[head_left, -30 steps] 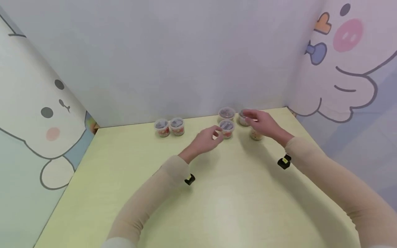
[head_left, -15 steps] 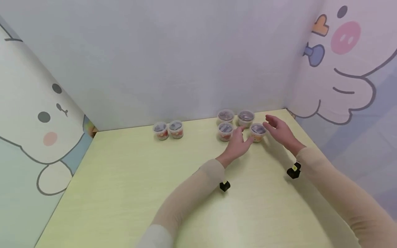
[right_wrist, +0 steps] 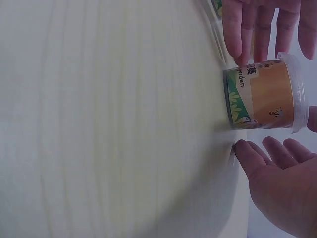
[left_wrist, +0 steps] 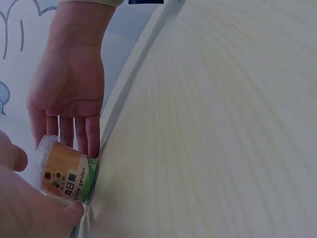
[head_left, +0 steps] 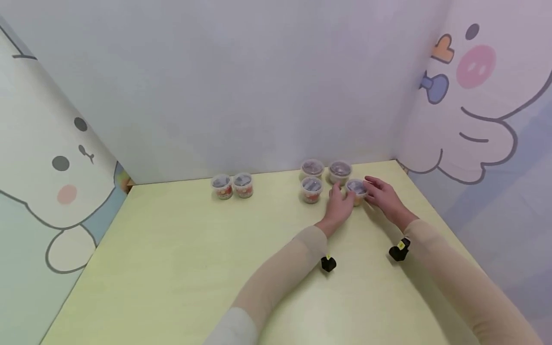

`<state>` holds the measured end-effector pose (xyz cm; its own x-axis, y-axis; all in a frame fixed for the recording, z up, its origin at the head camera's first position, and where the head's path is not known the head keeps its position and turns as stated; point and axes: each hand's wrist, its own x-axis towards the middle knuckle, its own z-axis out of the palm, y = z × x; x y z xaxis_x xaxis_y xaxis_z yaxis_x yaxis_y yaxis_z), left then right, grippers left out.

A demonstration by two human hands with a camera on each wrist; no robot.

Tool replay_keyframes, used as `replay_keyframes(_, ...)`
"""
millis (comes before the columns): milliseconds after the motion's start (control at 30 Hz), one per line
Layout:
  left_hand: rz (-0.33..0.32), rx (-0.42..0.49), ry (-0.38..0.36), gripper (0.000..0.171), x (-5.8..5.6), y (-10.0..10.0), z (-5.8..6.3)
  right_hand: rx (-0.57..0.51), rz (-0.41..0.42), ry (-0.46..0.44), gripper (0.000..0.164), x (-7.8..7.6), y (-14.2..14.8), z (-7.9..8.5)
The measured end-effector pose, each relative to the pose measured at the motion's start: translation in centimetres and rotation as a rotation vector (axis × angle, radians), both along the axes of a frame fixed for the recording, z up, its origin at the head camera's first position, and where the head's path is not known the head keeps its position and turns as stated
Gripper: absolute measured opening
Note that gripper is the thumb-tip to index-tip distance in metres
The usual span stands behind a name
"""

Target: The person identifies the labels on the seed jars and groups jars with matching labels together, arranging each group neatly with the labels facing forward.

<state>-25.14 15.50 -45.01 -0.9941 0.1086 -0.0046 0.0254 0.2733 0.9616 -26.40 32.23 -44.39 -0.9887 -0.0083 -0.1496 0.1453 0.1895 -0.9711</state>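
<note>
Between my two hands stands a small lidded plastic cup (head_left: 357, 197) with an orange and green "little garden" label, upright on the table. My left hand (head_left: 339, 208) is at its left side, fingers extended. In the right wrist view, the left fingertips lie close against the cup (right_wrist: 272, 94). My right hand (head_left: 385, 199) is at its right side with fingers loosely straight, the fingertips near the lid. In the left wrist view, the right fingers reach down beside the cup (left_wrist: 67, 171). Neither hand is wrapped round it.
Left of the orange cup stands a red-labelled cup (head_left: 311, 194). Behind are two wider lidded cups (head_left: 312, 168) near the wall. Two more red-labelled cups (head_left: 233, 184) stand farther left. A pale yellow table (head_left: 181, 249) meets cartoon-printed walls at its back and sides.
My left hand has moved right from the red-labelled cup to the orange one. My right hand has shifted from the back right cup to the orange cup's right side.
</note>
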Motion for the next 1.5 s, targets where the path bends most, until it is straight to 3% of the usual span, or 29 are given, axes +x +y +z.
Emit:
replay_keyframes(333, 0.018, -0.025, -0.026, 0.054, -0.1, 0.8, 0.2, 0.011, 0.003, -0.037, 0.071, 0.0, 0.0, 0.2)
replay_keyframes(567, 0.026, 0.017, -0.021, 0.049, -0.5, 0.8, 0.1, -0.013, -0.009, -0.075, 0.067, -0.4, -0.3, 0.3)
replay_keyframes(1167, -0.081, 0.0, -0.017, 0.049, -1.0, 0.3, -0.4, -0.07, 0.019, -0.128, 0.069, -0.3, -0.5, 0.4)
replay_keyframes(1500, -0.135, -0.008, -0.047, 0.048, -1.2, -0.3, -0.2, -0.085, -0.019, -0.146, 0.067, -0.1, -1.2, 0.6)
